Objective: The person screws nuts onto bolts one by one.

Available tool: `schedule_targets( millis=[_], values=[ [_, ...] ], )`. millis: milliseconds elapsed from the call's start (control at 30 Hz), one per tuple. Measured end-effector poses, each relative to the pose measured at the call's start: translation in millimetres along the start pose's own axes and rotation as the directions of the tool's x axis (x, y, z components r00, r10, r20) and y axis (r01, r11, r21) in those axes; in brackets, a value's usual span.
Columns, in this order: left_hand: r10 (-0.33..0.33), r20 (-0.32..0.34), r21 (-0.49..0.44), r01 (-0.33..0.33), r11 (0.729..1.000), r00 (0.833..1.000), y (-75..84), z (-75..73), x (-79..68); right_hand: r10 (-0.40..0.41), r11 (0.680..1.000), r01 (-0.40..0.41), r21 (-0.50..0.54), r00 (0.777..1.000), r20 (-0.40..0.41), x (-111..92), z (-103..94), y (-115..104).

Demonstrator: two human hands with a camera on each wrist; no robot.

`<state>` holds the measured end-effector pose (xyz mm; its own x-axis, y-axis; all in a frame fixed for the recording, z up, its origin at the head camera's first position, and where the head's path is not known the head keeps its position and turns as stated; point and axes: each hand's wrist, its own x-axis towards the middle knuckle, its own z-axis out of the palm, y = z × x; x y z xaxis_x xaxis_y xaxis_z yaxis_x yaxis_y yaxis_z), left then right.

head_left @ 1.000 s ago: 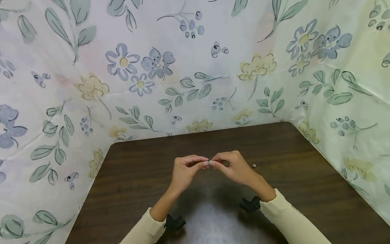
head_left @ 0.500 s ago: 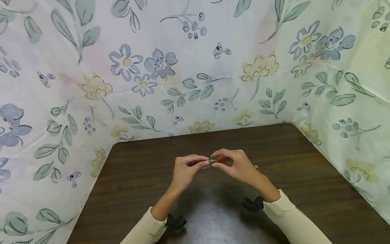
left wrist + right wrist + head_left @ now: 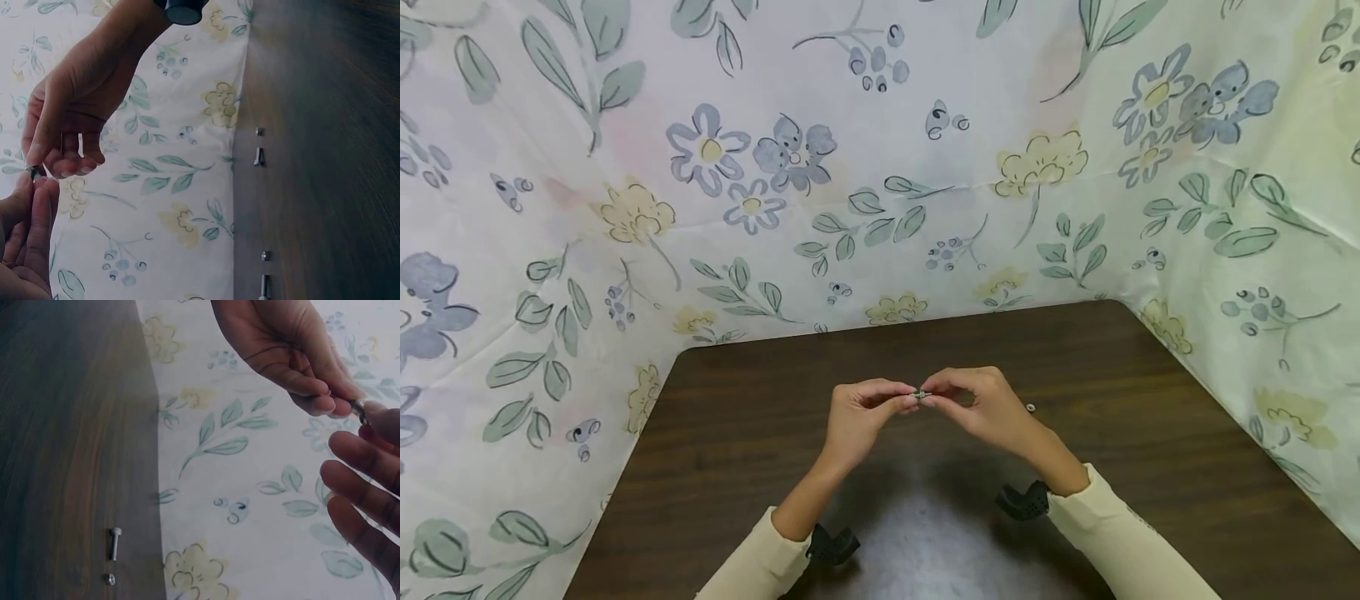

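Note:
Over the middle of the table, a small metal bolt with a wider, nut-like part spans the fingertips of both hands. My left hand pinches one end between thumb and fingers. Meeting it from the other side, my right hand has thumb and index finger round the free end. The right wrist view shows the bolt as a short shiny piece between the hands, its other fingers spread apart. Fingertips cover much of it; I cannot tell whether the right ones grip shaft or nut.
A small nut lies on the dark wooden table, right of the hands. Loose bolts and nuts lie near its edge in the left wrist view. A floral cloth stands around the table.
The right fingers were together at the bolt, then parted half a second ago, showing its shaft, and now close on it again. The left hand keeps its pinch.

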<state>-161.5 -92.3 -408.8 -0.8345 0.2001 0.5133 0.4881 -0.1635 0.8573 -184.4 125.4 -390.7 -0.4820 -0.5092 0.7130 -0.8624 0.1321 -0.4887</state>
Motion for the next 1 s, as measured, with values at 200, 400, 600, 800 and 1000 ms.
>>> schedule_targets(
  millis=[200, 400, 600, 800, 1000],
  values=[
    [-0.001, 0.008, 0.015, 0.001, 1.000, 1.000, 0.2, -0.2, -0.2, 0.040, 0.999, -0.041, 0.016, 0.999, 0.023, -0.8, 1.5, -0.6],
    [0.005, 0.004, 0.035, -0.005, 0.999, 1.000, 0.9, -1.2, -3.5, 0.076, 0.997, -0.076, 0.006, 0.996, 0.043, -4.6, 5.3, 1.0],
    [-0.006, 0.006, 0.012, 0.006, 1.000, 1.000, 3.3, -0.5, -0.3, 0.082, 0.997, -0.082, -0.016, 0.996, 0.027, -1.4, 0.6, -3.1],
    [-0.005, 0.001, 0.009, 0.005, 1.000, 1.000, 2.8, -1.4, 0.2, 0.037, 0.999, -0.037, -0.003, 0.999, 0.026, 0.4, -0.5, -3.5],
    [0.000, 0.000, 0.017, 0.000, 1.000, 1.000, 4.2, -2.2, 1.3, 0.031, 1.000, -0.031, 0.004, 0.999, 0.040, 1.6, 0.2, -3.2]
  ],
)
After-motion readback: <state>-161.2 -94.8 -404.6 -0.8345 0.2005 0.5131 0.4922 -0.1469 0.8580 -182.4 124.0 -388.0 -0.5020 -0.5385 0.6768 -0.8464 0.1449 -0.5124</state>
